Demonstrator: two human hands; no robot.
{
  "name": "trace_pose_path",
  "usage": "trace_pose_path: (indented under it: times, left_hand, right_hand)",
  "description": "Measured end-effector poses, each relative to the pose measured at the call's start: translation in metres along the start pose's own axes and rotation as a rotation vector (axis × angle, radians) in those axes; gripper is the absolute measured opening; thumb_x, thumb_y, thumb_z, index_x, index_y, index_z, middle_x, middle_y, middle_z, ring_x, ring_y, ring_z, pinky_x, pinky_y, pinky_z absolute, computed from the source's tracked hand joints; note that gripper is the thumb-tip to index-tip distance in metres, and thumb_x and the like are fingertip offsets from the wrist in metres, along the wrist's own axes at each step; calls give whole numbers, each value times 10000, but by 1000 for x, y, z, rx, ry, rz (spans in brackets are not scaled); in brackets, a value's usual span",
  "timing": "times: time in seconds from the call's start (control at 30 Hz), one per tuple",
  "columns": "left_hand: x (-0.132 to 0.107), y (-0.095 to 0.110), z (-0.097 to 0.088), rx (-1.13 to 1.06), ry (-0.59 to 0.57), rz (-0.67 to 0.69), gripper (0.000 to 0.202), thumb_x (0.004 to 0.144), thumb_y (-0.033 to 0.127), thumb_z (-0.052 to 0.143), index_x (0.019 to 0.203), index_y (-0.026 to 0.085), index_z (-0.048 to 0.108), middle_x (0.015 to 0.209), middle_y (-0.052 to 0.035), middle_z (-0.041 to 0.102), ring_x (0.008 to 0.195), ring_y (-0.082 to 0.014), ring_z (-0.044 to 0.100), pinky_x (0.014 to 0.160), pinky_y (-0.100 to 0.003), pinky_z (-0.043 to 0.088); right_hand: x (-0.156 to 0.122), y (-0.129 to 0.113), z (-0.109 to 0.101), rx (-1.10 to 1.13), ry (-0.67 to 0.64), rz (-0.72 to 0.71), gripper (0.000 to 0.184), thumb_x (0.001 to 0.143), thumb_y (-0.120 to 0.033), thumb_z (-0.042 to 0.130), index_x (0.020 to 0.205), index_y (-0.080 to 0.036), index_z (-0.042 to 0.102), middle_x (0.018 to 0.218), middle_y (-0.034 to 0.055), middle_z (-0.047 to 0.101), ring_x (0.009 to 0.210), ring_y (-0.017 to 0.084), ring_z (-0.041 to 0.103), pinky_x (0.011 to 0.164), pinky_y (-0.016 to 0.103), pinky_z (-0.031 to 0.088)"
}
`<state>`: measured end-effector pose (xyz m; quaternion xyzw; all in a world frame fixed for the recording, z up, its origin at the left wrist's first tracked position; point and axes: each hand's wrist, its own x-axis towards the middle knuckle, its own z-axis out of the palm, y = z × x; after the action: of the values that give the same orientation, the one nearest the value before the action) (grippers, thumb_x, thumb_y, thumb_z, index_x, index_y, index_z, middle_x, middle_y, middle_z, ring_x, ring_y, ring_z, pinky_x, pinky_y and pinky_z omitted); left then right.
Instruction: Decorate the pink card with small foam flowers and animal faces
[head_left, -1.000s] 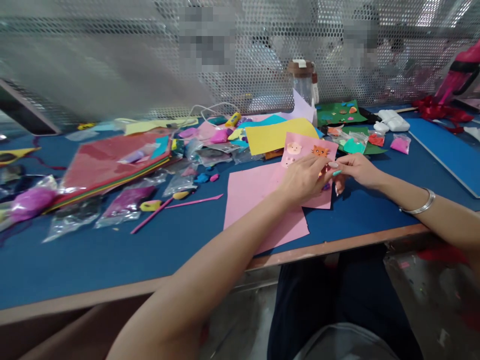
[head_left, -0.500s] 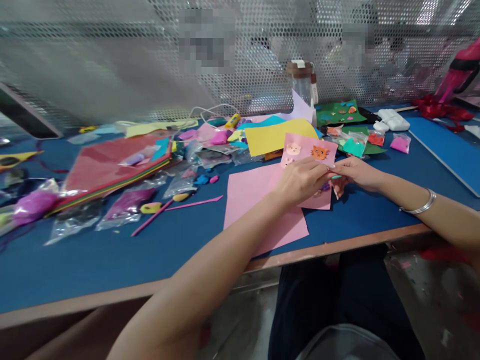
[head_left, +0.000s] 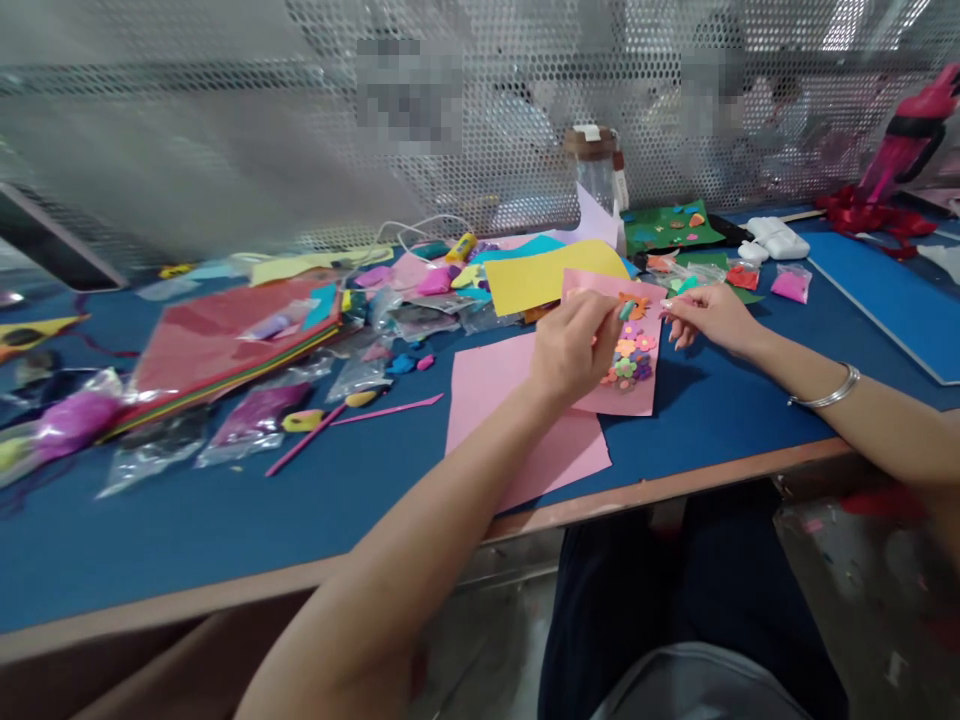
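My left hand is closed in a pinch over the upper pink card, with a small green piece showing at its fingertips. My right hand hovers at the card's right edge, thumb and fingertips pressed together; whatever they hold is too small to make out. Beneath the hands, the pink card bears an orange cat face and a cluster of colourful flower shapes. My left hand hides part of it. A larger pink sheet lies partly under this card.
Left of the sheets lie pink sticks, a bag of purple material and a red folder. Yellow paper, a lidded bottle and a white case stand behind. A blue board is at right.
The hands were together over the card and are now apart. My left hand has drawn left with the green piece, and the flower shapes have come into view.
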<state>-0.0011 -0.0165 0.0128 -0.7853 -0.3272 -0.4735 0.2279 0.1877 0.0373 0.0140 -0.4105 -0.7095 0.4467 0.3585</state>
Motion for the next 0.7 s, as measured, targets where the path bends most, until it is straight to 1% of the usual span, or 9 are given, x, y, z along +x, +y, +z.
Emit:
trace_pose_path:
  times: [0.1,0.17,0.2,0.27,0.33,0.43,0.5,0.6,0.7]
  left_hand:
    - [-1,-13,1,-6,-4,-42,203,859,178,390,874,111,581,646,-36,569,586,-90,512,529,-182,383]
    - [-5,-21,7,-5,-60,-37,208,851,186,414,912,110,597,680,-47,585,606,-94,525,545,-183,404]
    - [-7,-25,10,-1,-92,-28,209,846,185,420,913,118,606,696,-49,586,628,-99,532,558,-188,414]
    - [-11,-30,16,-7,-134,-38,213,836,182,429,923,120,613,740,-61,582,657,-106,535,577,-197,430]
    - [-14,-32,21,-26,-163,-58,224,824,169,430,952,112,605,777,-72,572,682,-112,535,596,-208,445]
    - [-16,-32,24,-50,-202,-61,275,819,131,393,1023,97,574,826,-92,568,729,-125,540,618,-222,458]
    - [-16,-32,24,-56,-213,-68,289,823,118,374,1033,96,571,845,-99,578,744,-128,550,619,-222,459]
    - [-15,-32,22,-47,-213,-110,230,819,149,421,948,114,608,824,-84,604,718,-127,564,607,-216,451]
    - [-13,-29,18,-61,-227,-128,152,799,209,486,820,136,619,747,-50,617,667,-123,564,590,-215,438]
  right_hand:
    - [3,3,-3,31,33,0,153,762,-230,539,751,-94,606,581,55,622,456,103,584,457,218,497]
    - [2,4,-2,24,18,-32,184,763,-208,535,895,-105,608,612,44,628,476,106,592,474,228,507]
    - [2,4,-1,14,5,-51,206,761,-204,537,933,-114,603,627,38,628,483,106,595,473,226,507]
    - [0,5,1,-12,-29,-79,191,759,-211,538,910,-118,607,643,35,623,493,106,600,463,215,504]
    - [-1,6,1,-41,-57,-87,149,760,-232,536,812,-110,603,614,31,606,472,106,595,442,208,499]
    - [-1,8,-1,-103,-72,-84,164,760,-259,536,710,-107,571,533,13,563,413,99,569,400,197,482]
    - [0,8,-2,-141,-73,-87,177,760,-269,536,699,-105,566,514,9,548,404,95,562,392,187,476]
    - [0,9,-3,-170,-82,-106,186,758,-280,536,725,-101,571,540,14,557,414,85,563,404,173,479]
    - [-1,8,-3,-184,-92,-128,184,758,-276,527,744,-99,573,562,12,563,422,76,564,418,164,481]
